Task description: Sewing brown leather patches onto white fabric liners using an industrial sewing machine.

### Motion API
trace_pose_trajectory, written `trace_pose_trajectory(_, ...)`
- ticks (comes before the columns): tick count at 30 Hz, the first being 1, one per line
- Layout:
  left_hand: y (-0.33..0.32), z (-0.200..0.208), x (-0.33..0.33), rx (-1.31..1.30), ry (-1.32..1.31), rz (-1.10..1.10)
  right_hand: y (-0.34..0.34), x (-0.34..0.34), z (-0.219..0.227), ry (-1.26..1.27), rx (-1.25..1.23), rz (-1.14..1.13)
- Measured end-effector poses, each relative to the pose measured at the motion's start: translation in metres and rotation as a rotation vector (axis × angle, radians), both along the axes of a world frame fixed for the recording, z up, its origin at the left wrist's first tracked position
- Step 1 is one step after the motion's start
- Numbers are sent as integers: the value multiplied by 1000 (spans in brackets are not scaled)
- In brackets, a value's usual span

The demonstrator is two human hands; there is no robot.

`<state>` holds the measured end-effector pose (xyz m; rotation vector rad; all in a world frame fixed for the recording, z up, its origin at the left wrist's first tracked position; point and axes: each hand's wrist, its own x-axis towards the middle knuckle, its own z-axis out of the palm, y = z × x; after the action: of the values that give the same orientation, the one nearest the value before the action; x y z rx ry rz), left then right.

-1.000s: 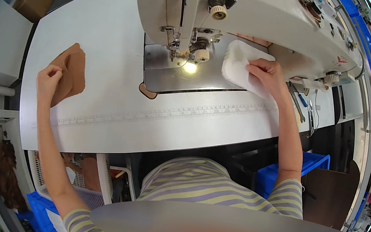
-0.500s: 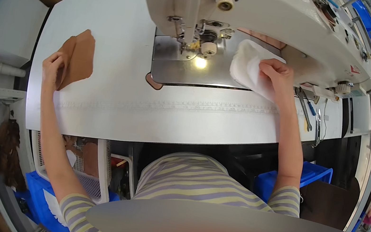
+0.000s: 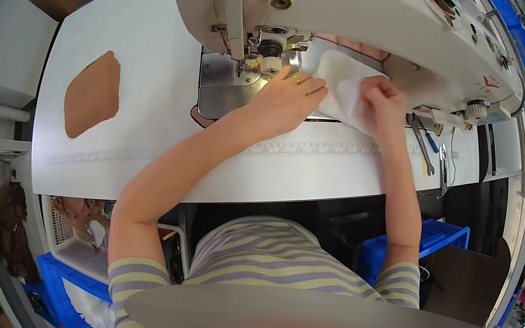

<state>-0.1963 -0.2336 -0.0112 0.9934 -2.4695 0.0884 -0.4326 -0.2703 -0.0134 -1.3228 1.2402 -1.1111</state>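
Brown, leather-like, four-cornered piece: flat, well left of the shiny steel plate under the cream-white sewing machine; no hand on it.
Change: left hand has let go of it and crossed to the plate.
Meaning, judged: attention shifts to the soft white sheets; brown looks set aside.
White sheets: on plate's right part, partly overhanging its near edge.
Right hand grip: seems to pinch the sheets, thumb against fingers; blurred.
Left grip: fingers bent beside sheets' left edge; can't tell whether grasping.
White long axis: seems far-left to near-right; near end partly hidden.
Brown long axis: near-left to far-right, both ends tapering, no clear front.
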Motion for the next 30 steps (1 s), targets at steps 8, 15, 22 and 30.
trace_pose_trajectory(8,28,-2,1,63,-38,177,64,-30,49,-344,-370,-69)
trace_pose_trajectory(15,119,46,184,538,218,423,127,140,0,455,-673,691)
trace_pose_trajectory(22,121,30,334,188,116,875,135,224,-3,405,-793,760)
trace_pose_trajectory(30,113,42,340,377,176,844,66,317,13,379,-519,817)
